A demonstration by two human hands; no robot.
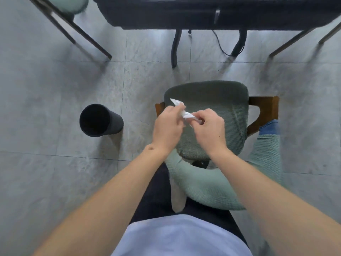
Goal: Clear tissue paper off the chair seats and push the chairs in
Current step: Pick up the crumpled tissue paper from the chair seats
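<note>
A green upholstered chair (223,100) with wooden arms stands in front of me, its seat facing the dark table (203,13). Just above the left part of the seat, both hands hold crumpled white tissue paper (181,109). My left hand (168,124) pinches the upper piece. My right hand (210,128) has its fingers curled round the lower piece. The chair's curved green backrest (206,187) is right below my wrists.
A black cylindrical bin (99,120) stands open on the grey tiled floor to the left of the chair. A second green chair (73,4) is at the top left. Black table legs (175,48) and a cable hang under the table.
</note>
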